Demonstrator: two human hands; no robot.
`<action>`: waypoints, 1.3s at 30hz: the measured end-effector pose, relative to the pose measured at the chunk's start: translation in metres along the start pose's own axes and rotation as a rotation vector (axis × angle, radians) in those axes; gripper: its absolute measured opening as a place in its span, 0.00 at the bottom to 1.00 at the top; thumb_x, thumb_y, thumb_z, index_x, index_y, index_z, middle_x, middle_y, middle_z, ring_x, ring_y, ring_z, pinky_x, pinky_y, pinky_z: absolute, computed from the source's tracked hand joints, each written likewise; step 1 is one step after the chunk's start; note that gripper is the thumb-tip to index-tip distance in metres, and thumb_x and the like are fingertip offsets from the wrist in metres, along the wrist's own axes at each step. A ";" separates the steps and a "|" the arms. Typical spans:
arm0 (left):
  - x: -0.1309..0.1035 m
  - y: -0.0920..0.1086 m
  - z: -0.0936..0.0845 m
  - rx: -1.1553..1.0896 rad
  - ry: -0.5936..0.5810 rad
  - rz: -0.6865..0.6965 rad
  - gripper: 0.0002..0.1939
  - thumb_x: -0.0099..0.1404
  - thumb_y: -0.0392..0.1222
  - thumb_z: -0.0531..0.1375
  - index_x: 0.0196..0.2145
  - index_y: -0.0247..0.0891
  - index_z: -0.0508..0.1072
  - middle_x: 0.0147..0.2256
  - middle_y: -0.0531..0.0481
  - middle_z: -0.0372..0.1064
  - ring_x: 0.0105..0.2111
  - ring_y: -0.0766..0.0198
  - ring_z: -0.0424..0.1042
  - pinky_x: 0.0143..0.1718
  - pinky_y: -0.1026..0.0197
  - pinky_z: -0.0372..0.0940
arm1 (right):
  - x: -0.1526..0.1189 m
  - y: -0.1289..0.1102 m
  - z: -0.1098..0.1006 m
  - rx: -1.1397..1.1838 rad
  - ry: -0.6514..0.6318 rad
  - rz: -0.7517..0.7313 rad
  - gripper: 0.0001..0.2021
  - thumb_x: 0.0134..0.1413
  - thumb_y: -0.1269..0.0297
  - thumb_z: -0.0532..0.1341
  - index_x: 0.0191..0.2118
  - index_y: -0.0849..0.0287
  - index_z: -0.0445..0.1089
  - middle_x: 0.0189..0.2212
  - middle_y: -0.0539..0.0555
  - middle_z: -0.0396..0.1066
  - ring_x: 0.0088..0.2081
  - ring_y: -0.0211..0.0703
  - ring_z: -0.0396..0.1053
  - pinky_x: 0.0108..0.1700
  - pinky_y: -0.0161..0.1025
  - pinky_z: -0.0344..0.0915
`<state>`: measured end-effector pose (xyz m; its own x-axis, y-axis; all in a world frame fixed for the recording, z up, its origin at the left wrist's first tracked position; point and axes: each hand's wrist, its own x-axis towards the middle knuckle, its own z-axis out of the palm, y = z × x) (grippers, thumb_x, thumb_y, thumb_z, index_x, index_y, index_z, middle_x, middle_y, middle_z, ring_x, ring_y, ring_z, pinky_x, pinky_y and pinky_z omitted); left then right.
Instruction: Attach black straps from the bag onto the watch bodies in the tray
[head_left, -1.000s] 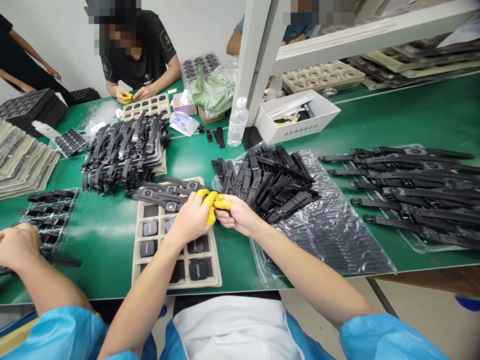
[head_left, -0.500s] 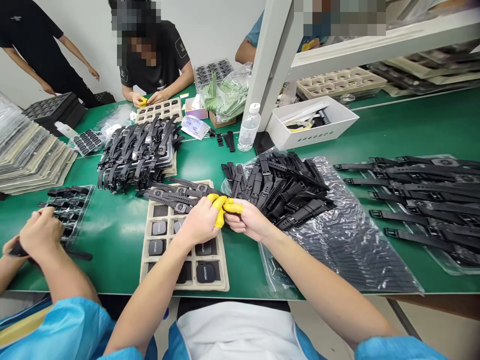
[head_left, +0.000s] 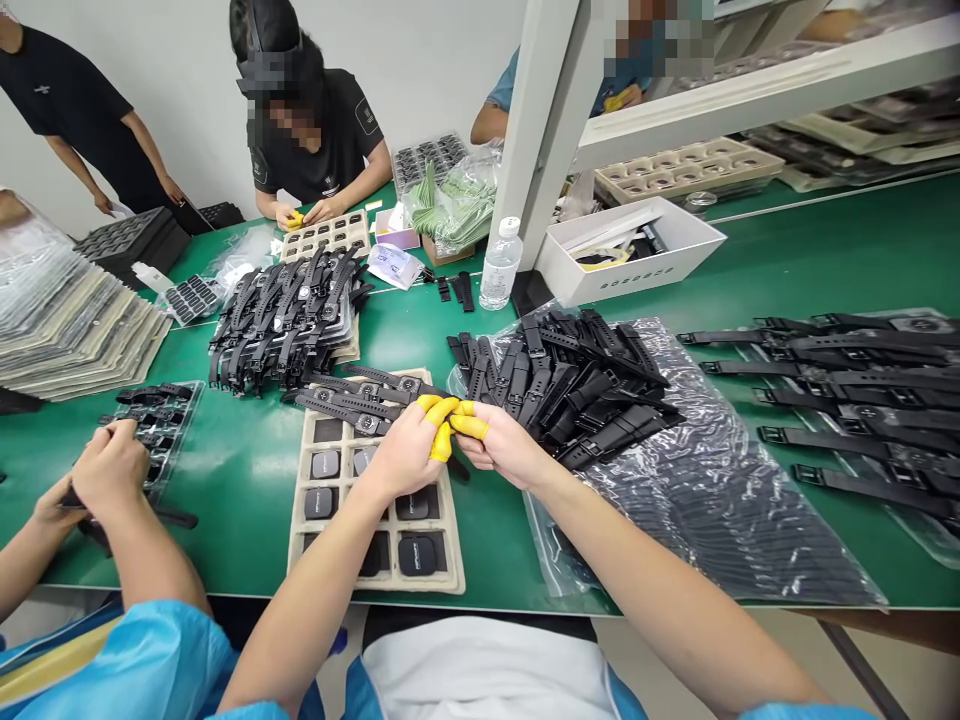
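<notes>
Both hands work at centre, above the green table (head_left: 502, 550), with yellow covers on several fingertips. Left hand (head_left: 409, 450): fingers curled and closed in a pinch. Right hand (head_left: 506, 445): also closed in a pinch, its covered fingertips against those of the left. Both grip a black watch strap (head_left: 460, 471); 1 end shows just below the fingertips, the rest is hidden by the fingers.

Beige compartment tray (head_left: 453, 535) lies under and beside the left forearm. Square black watch cases (head_left: 417, 555) sit in several of its compartments; strapped watches (head_left: 366, 424) lie across its far end, near the left hand.

Just beyond the right hand: loose strap pile (head_left: 555, 385), resting partly on a clear plastic bag (head_left: 727, 490). Water bottle (head_left: 501, 268) stands upright behind the pile, near a white open box (head_left: 637, 272).

Far left of centre: stacked strapped watches (head_left: 289, 320). At left edge, a co-worker's hands (head_left: 112, 465) are beside a clear tray (head_left: 180, 440).
</notes>
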<state>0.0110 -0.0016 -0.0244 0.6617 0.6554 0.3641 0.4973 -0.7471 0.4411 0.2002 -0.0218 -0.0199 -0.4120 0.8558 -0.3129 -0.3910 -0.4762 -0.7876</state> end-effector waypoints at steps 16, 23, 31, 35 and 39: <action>-0.001 0.002 -0.002 0.038 -0.045 -0.014 0.24 0.74 0.36 0.51 0.65 0.33 0.66 0.56 0.32 0.70 0.58 0.48 0.72 0.60 0.45 0.72 | -0.001 0.001 -0.002 -0.077 -0.031 0.034 0.20 0.52 0.48 0.70 0.35 0.54 0.61 0.16 0.38 0.53 0.16 0.29 0.42 0.18 0.30 0.40; 0.003 0.005 -0.015 -0.041 0.095 0.084 0.26 0.76 0.37 0.52 0.70 0.40 0.60 0.60 0.37 0.71 0.60 0.54 0.73 0.60 0.52 0.72 | 0.001 0.003 -0.006 -0.501 0.047 -0.524 0.20 0.58 0.42 0.67 0.40 0.56 0.70 0.28 0.50 0.72 0.29 0.41 0.69 0.33 0.38 0.66; -0.003 0.007 -0.101 0.316 -0.012 -0.306 0.23 0.72 0.40 0.55 0.63 0.42 0.70 0.53 0.45 0.78 0.51 0.53 0.79 0.53 0.54 0.74 | 0.000 -0.001 -0.011 -0.884 0.020 -0.555 0.16 0.69 0.49 0.59 0.44 0.57 0.74 0.26 0.47 0.70 0.26 0.38 0.62 0.33 0.37 0.58; -0.013 -0.001 -0.123 0.588 -0.187 -0.331 0.18 0.68 0.40 0.52 0.48 0.39 0.79 0.41 0.40 0.80 0.42 0.47 0.80 0.43 0.50 0.74 | -0.002 -0.002 -0.009 -0.977 0.046 -0.549 0.15 0.69 0.49 0.59 0.44 0.56 0.73 0.24 0.47 0.67 0.25 0.39 0.61 0.32 0.38 0.56; -0.027 -0.011 -0.138 0.616 -0.241 -0.324 0.18 0.66 0.39 0.51 0.44 0.41 0.80 0.39 0.41 0.80 0.40 0.47 0.79 0.42 0.51 0.73 | -0.002 -0.010 -0.010 -1.101 0.065 -0.588 0.17 0.71 0.49 0.56 0.45 0.56 0.74 0.32 0.54 0.74 0.34 0.46 0.69 0.39 0.41 0.64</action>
<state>-0.0897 0.0040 0.0739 0.4976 0.8645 0.0716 0.8671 -0.4932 -0.0703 0.2135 -0.0170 -0.0169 -0.3550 0.9046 0.2359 0.4062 0.3765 -0.8326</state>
